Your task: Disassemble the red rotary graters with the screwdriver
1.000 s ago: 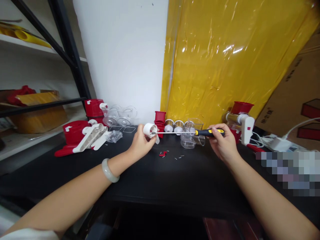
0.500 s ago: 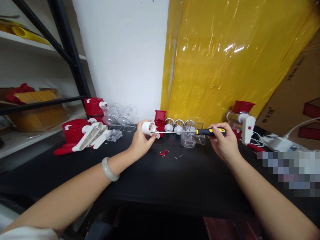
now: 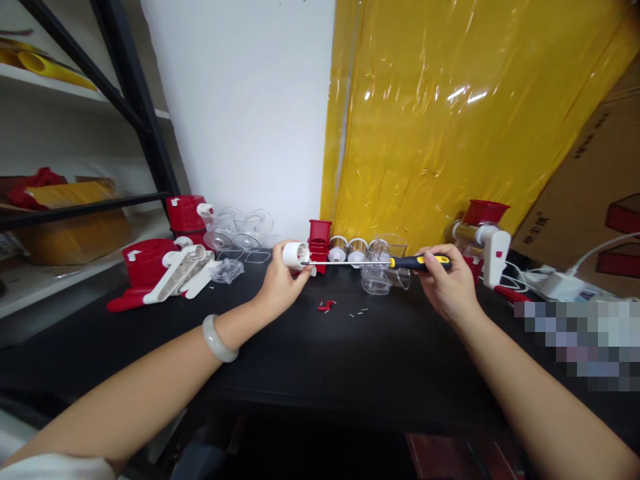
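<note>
My left hand is closed around a white cylindrical plastic part, whose open end faces right. In my right hand is a screwdriver with a black and yellow handle, lying level. Its long shaft reaches left, and the tip meets the rim of the white part; whether a screw is at the tip is too small to tell. Below on the black table lie small red pieces and several small screws or pins. Behind the shaft stand a red plastic part and metal grater drums.
Red housings and a white crank arm stand at the left. Clear plastic parts sit behind them, and more right of centre. A rotary grater, a power strip and a cardboard box are at the right.
The view has shifted very slightly. Both hands keep their hold, and the screwdriver tip stays at the white part.
</note>
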The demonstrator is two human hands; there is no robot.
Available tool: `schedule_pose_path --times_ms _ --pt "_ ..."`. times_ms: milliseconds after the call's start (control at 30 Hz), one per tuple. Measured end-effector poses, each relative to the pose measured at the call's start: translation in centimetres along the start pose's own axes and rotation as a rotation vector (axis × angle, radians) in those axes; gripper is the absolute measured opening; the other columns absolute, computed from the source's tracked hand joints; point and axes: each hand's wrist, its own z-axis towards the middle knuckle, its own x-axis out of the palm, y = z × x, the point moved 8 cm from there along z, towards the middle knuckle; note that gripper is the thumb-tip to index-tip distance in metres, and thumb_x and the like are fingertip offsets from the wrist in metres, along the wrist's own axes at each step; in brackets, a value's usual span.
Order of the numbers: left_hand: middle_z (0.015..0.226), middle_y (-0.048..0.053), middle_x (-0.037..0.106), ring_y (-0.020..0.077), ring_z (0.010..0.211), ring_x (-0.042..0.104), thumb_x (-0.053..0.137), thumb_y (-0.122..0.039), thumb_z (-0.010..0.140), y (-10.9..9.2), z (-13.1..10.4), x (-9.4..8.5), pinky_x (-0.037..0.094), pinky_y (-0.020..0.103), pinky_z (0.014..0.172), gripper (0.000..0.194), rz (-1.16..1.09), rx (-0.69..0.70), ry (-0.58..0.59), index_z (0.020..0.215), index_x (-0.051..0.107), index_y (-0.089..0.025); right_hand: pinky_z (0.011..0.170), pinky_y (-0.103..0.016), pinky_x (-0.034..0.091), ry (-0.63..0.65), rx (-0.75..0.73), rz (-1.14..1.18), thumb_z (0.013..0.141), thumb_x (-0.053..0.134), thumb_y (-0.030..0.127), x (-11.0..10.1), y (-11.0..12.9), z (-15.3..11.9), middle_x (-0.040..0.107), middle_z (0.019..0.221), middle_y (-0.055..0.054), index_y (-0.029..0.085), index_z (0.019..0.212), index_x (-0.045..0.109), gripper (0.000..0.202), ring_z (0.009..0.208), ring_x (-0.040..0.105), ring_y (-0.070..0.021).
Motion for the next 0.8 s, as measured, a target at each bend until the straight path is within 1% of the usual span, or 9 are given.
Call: schedule_pose_path --times_ms 167,267,433,500,567,600,667,733,800 --pt "0.108 0.012 0.062 0.0212 0.094 0.065 0.067 -0.027 0.078 0.0 0.0 0.0 0.056 0.033 0.075 0.051 -0.001 0.011 0.001 0.120 0.038 -0.019 0.069 -0.026 0.050 -0.010 -0.006 -0.040 0.073 0.077 0.037 -0.1 0.1 0.0 0.061 0.087 0.000 0.024 0.082 0.058 0.025 0.077 0.059 -0.0134" --pt "0.109 0.012 0.061 0.0209 0.095 0.065 0.067 -0.026 0.079 -0.1 0.0 0.0 0.055 0.033 0.076 0.052 0.009 0.034 0.002 0.121 0.037 -0.019 0.064 -0.025 0.050 -0.029 0.014 -0.054 0.072 0.078 0.039 -0.3 0.0 0.1 0.061 0.085 0.001 0.024 0.081 0.057 0.027 0.073 0.059 -0.0125" --pt "0.111 0.013 0.060 0.0208 0.097 0.063 0.064 -0.024 0.081 0.1 0.0 0.1 0.053 0.037 0.084 0.052 0.067 0.070 0.026 0.124 0.035 -0.019 0.058 -0.023 0.049 -0.028 0.052 -0.040 0.070 0.079 0.041 -0.4 -0.6 0.2 0.061 0.081 0.002 0.023 0.081 0.057 0.030 0.067 0.058 -0.0112" --pt "0.112 0.013 0.059 0.0212 0.099 0.063 0.063 -0.024 0.082 0.3 0.0 0.1 0.052 0.038 0.087 0.053 0.087 0.080 0.025 0.125 0.033 -0.019 0.058 -0.023 0.050 -0.013 0.051 -0.056 0.070 0.079 0.041 -0.5 -0.6 0.2 0.062 0.082 0.002 0.023 0.082 0.057 0.031 0.066 0.060 -0.0112" --pt "0.114 0.013 0.057 0.0210 0.100 0.062 0.062 -0.024 0.083 0.3 0.1 -0.1 0.051 0.038 0.088 0.053 0.105 0.092 0.014 0.126 0.032 -0.019 0.051 -0.025 0.050 0.040 0.078 -0.100 0.073 0.076 0.048 -0.5 -0.7 0.2 0.063 0.075 0.002 0.024 0.085 0.057 0.033 0.057 0.060 -0.0125" --pt "0.115 0.013 0.056 0.0208 0.100 0.062 0.062 -0.023 0.083 0.2 0.1 -0.2 0.050 0.038 0.088 0.053 0.117 0.102 0.009 0.127 0.032 -0.019 0.045 -0.026 0.048 0.076 0.098 -0.136 0.075 0.072 0.053 -0.4 -0.7 0.2 0.063 0.069 0.002 0.024 0.088 0.058 0.035 0.050 0.059 -0.0134" --pt "0.117 0.013 0.055 0.0210 0.102 0.061 0.061 -0.021 0.083 -0.2 0.1 -0.4 0.049 0.038 0.090 0.052 0.163 0.131 0.002 0.127 0.032 -0.019 0.034 -0.025 0.039 0.133 0.119 -0.236 0.080 0.062 0.062 -0.3 -0.5 0.1 0.059 0.056 0.002 0.023 0.090 0.060 0.040 0.037 0.053 -0.0140" --pt "0.118 0.014 0.054 0.0219 0.104 0.060 0.060 -0.019 0.082 -0.7 0.2 -0.4 0.048 0.039 0.091 0.051 0.231 0.156 0.010 0.126 0.033 -0.018 0.030 -0.024 0.032 0.149 0.087 -0.344 0.083 0.057 0.062 -0.5 0.1 0.1 0.055 0.048 0.003 0.021 0.087 0.061 0.042 0.032 0.047 -0.0126" --pt "0.119 0.014 0.053 0.0225 0.104 0.059 0.058 -0.018 0.082 -0.8 0.3 -0.4 0.047 0.040 0.091 0.048 0.292 0.155 0.038 0.124 0.035 -0.018 0.032 -0.023 0.032 0.150 0.027 -0.410 0.084 0.059 0.058 -0.5 0.7 0.1 0.053 0.047 0.004 0.021 0.083 0.061 0.037 0.032 0.045 -0.0109"
